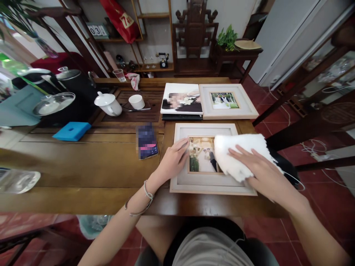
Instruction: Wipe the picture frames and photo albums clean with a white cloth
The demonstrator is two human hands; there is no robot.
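Observation:
A white-bordered picture frame lies flat near the table's front edge, with a photo of a couple in its middle. My left hand rests on the frame's left side, fingers stretched out to the photo's edge. A white cloth lies over the right part of the frame and hides the photo's right side. My right hand holds this cloth from above, its fingers spread across it and pressing it against the frame.
Behind lie a second framed photo and a photo panel on a dark piece. Left of the frame are a phone, a blue box, a lidded white cup and a small white bowl. A black kettle stands farther left.

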